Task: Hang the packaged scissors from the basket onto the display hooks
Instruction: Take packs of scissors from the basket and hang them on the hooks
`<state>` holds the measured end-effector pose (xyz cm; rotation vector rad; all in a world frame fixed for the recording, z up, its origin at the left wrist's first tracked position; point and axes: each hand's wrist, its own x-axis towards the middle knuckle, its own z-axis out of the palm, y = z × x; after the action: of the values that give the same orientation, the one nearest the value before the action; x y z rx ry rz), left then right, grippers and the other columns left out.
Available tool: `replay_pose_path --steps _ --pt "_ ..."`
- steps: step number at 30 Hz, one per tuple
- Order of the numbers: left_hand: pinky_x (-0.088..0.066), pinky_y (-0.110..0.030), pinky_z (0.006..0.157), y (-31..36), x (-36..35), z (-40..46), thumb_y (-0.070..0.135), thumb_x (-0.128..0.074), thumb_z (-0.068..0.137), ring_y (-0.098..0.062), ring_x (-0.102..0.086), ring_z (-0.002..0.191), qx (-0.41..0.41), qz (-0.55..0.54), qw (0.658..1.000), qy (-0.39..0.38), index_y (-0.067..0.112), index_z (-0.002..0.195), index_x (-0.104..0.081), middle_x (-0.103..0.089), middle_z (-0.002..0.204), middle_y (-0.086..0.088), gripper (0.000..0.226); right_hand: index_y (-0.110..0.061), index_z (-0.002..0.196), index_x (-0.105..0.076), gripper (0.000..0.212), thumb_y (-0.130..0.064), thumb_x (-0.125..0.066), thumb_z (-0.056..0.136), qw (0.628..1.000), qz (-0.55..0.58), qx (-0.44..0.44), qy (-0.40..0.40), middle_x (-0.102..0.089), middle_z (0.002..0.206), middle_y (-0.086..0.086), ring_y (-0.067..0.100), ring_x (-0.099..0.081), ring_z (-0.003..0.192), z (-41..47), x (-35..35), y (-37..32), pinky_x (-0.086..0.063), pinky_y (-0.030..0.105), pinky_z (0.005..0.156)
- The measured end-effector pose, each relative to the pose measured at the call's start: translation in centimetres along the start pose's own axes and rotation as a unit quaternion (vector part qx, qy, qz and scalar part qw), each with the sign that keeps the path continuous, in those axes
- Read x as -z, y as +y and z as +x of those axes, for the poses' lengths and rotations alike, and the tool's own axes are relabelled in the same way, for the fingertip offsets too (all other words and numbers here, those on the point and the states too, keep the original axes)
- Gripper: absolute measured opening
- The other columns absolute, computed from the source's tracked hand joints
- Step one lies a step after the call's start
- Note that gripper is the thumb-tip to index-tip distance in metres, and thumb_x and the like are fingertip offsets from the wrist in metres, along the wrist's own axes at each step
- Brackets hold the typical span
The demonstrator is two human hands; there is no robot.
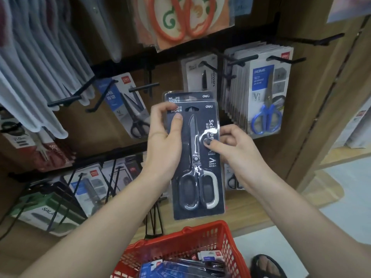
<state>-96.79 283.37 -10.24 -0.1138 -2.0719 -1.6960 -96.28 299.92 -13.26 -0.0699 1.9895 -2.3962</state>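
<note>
Display rack with black hooks [143, 88]; red basket [192, 240] of packs below. Dark packaged scissors [195, 157] held upright before the hooks, left hand [163, 141] fingers grasping its left edge, right hand [233, 146] pinching its right.

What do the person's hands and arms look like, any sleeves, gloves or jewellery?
Both forearms are bare right down to the frame's edge: no sleeves show. The left hand and right hand wear no gloves, and no rings, watch or bracelets are visible. The right thumbnail looks dark, possibly polished.
</note>
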Motion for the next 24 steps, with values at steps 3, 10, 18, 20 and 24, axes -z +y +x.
replay_pose_path --steps 3,10,18,20,24 --pt "-0.058 -0.016 0.069 0.2 0.1 0.6 0.031 -0.054 0.11 0.005 -0.072 0.085 0.066 -0.07 0.995 0.016 0.049 0.126 -0.055 -0.072 0.101 0.013 0.024 -0.01 0.107 -0.066 0.013 -0.006 -0.071 0.096 0.998 0.057 -0.017 -0.002 -0.08 0.094 0.009 0.026 -0.076 0.087 -0.2 0.6 -0.3 -0.061 0.043 0.079" --pt "-0.062 -0.045 0.093 -0.4 0.9 1.4 0.018 -0.05 0.111 -0.011 -0.075 0.091 0.09 -0.078 0.993 0.021 0.052 0.124 -0.058 -0.07 0.076 0.02 0.037 -0.021 0.087 -0.066 0.009 -0.013 -0.072 0.089 0.995 0.089 0.001 -0.041 -0.077 0.097 0.013 0.027 -0.076 0.086 -0.7 2.3 -0.7 -0.061 0.037 0.067" --pt "-0.053 -0.01 0.06 -1.1 1.5 1.6 0.015 -0.047 0.11 0.009 -0.07 0.072 0.085 -0.037 0.994 0.057 0.038 0.13 -0.054 -0.071 0.074 0.025 0.031 -0.025 0.095 -0.07 0.017 -0.009 -0.069 0.088 0.985 0.113 0.096 -0.088 -0.076 0.106 0.007 0.021 -0.074 0.097 -0.1 7.1 -3.2 -0.062 0.035 0.082" --pt "-0.054 -0.011 0.06 -1.1 1.5 1.6 0.016 -0.047 0.11 0.006 -0.072 0.074 0.087 -0.03 0.994 0.053 0.041 0.128 -0.053 -0.073 0.076 0.022 0.032 -0.028 0.088 -0.07 0.021 -0.007 -0.069 0.088 0.984 0.105 0.112 -0.093 -0.077 0.102 0.005 0.019 -0.074 0.095 -0.2 6.8 -3.1 -0.061 0.033 0.082" --pt "-0.051 -0.01 0.055 -1.4 1.8 1.6 0.015 -0.048 0.11 0.009 -0.068 0.065 0.085 -0.007 0.995 0.057 0.039 0.129 -0.054 -0.066 0.065 0.024 0.031 -0.023 0.088 -0.066 0.018 -0.005 -0.068 0.086 0.982 0.109 0.117 -0.102 -0.076 0.096 0.005 0.019 -0.073 0.09 -0.5 5.7 -3.0 -0.06 0.033 0.081"
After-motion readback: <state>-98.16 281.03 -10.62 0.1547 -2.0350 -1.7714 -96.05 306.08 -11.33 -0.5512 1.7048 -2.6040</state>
